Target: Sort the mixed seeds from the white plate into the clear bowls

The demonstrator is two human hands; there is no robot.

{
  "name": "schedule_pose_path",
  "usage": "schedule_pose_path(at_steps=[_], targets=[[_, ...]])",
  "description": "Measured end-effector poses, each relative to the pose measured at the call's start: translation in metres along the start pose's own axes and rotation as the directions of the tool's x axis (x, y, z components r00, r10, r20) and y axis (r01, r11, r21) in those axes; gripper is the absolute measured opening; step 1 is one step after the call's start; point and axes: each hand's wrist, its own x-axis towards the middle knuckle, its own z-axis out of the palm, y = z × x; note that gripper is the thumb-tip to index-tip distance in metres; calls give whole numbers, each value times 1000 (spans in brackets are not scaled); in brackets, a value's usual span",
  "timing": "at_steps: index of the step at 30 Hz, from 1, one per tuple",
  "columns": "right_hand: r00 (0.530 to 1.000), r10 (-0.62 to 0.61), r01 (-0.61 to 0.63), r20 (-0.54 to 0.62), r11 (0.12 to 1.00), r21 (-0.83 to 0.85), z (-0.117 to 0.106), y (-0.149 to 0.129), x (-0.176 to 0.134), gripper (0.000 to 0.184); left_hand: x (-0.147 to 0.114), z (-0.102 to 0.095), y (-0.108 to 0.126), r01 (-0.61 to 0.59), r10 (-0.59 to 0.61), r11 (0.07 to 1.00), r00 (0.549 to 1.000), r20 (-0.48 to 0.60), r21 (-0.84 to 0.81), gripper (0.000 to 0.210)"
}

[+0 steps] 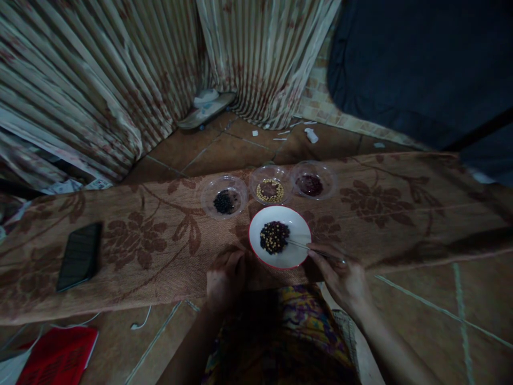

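Observation:
My right hand (340,275) grips a slim metal utensil (297,244) over the right rim of a white, red-edged bowl (298,224). The utensil's far end touches a pile of mixed dark and yellow beans (274,237) in the bowl; whether it is a spoon or tweezers is unclear. Left of the bowl, my left hand (225,278) rests on the cloth near the front edge, fingers curled in and nothing seen in them. Behind the bowl stand three clear plastic bowls: one with black beans (224,202), one with yellow beans (270,190), one with dark red beans (310,185).
A brown flower-patterned cloth (160,278) covers the long, narrow table. On its left lies a black phone (79,256). Striped curtains (256,59) hang behind, with white scraps (311,135) on the tiled floor. A red bag (58,355) lies at the lower left.

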Motion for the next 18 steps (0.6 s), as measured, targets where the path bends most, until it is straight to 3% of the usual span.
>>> schedule_pose_path(at_steps=[18], targets=[[1000,-8,8,29,1000,19,6,-1,-3,22,1,-1,1,-7,7,1000,1000,0,-22,12]])
